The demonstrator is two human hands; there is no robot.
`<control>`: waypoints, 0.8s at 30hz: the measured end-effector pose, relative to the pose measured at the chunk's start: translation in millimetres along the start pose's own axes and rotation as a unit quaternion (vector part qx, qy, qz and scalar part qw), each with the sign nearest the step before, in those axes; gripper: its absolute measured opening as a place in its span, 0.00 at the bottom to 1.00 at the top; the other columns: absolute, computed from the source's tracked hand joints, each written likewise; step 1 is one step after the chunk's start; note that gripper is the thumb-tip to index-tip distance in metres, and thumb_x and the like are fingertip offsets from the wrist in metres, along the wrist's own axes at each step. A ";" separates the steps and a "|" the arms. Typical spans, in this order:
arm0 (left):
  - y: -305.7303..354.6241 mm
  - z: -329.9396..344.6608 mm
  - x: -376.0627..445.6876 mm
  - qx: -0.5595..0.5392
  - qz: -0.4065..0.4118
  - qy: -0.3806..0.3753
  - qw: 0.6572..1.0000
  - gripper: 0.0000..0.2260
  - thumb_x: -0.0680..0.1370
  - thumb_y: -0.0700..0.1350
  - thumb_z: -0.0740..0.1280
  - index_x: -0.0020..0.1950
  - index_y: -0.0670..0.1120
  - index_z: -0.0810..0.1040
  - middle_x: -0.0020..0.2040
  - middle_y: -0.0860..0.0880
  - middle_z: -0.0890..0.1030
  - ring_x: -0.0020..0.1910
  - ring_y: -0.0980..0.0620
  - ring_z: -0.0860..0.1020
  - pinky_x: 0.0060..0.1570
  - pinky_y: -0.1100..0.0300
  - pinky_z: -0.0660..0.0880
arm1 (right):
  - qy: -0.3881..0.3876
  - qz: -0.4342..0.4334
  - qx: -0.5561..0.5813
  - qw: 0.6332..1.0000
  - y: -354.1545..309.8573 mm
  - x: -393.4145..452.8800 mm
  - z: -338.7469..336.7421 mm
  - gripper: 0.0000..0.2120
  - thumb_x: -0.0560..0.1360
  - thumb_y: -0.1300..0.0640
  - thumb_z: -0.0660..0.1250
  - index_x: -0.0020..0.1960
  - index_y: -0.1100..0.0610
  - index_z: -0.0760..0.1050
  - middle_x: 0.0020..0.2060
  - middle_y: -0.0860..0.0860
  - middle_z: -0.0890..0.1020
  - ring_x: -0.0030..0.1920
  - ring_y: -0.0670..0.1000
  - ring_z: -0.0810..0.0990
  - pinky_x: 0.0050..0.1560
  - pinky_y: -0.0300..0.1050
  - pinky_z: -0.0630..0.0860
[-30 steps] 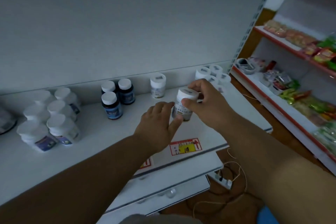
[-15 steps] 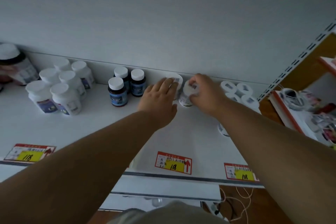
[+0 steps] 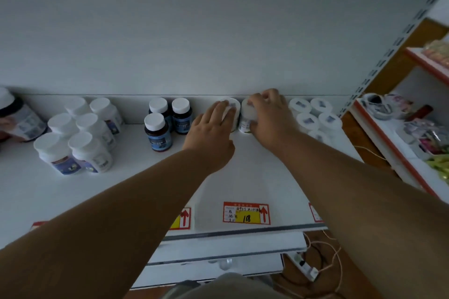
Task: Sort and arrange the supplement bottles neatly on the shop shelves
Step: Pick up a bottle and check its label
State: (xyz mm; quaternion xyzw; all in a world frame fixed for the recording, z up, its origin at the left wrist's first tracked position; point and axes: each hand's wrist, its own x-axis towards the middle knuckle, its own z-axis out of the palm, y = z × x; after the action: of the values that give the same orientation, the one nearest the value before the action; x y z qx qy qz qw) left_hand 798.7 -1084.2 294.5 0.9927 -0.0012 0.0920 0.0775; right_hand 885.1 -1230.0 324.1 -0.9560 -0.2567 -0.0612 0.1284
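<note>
My right hand [image 3: 268,120] is closed around a small white-capped bottle [image 3: 247,116] that stands at the back of the white shelf [image 3: 255,177]. My left hand [image 3: 211,136] lies with its fingers on the cap of a second white bottle [image 3: 232,109] right beside it; both bottles touch or nearly touch. Three dark bottles [image 3: 158,133] with white caps and blue labels stand just to the left. Several white bottles [image 3: 73,138] cluster further left, and several more white bottles [image 3: 313,114] stand at the right.
A large dark jar [image 3: 17,116] sits at the far left edge. Price tags [image 3: 245,212] line the shelf's front lip. A neighbouring red-edged shelf unit [image 3: 401,153] with packaged goods stands on the right. Cables and a power strip [image 3: 308,269] lie on the floor below.
My right hand carried the bottle from mid-shelf to the back wall and set it beside the other white bottle. My left hand moved onto that neighbour's cap.
</note>
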 end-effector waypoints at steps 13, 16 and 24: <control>-15.6 -32.1 -169.3 -0.107 -0.064 0.041 0.991 0.29 0.74 0.49 0.69 0.74 0.46 0.66 0.71 0.46 0.70 0.69 0.44 0.68 0.68 0.49 0.63 | 0.050 -0.041 0.149 0.987 -99.5 -129.4 -15.6 0.17 0.75 0.53 0.70 0.61 0.56 0.74 0.59 0.55 0.75 0.59 0.57 0.73 0.58 0.54 0.73; -23.4 -42.3 -228.2 -0.104 -0.117 0.069 0.985 0.28 0.74 0.48 0.69 0.73 0.46 0.67 0.70 0.46 0.71 0.67 0.44 0.69 0.67 0.48 0.66 | 0.043 -0.077 0.200 0.976 -132.7 -160.7 -6.7 0.17 0.74 0.54 0.70 0.61 0.57 0.75 0.59 0.55 0.75 0.59 0.56 0.74 0.58 0.52 0.74; -60.2 -66.2 -353.5 -0.094 -0.162 0.042 0.981 0.27 0.75 0.56 0.58 0.74 0.52 0.66 0.71 0.51 0.70 0.68 0.47 0.68 0.67 0.49 0.65 | -0.023 -0.120 0.263 0.957 -237.4 -241.3 -14.0 0.21 0.77 0.51 0.66 0.68 0.50 0.65 0.60 0.46 0.74 0.57 0.45 0.73 0.56 0.43 0.72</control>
State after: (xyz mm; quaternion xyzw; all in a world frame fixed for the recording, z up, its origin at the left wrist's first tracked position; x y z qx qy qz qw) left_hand 440.1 -1018.7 284.9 0.9633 0.1543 0.1198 0.1842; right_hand 556.4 -1150.1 344.2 -0.8517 -0.3791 0.0152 0.3615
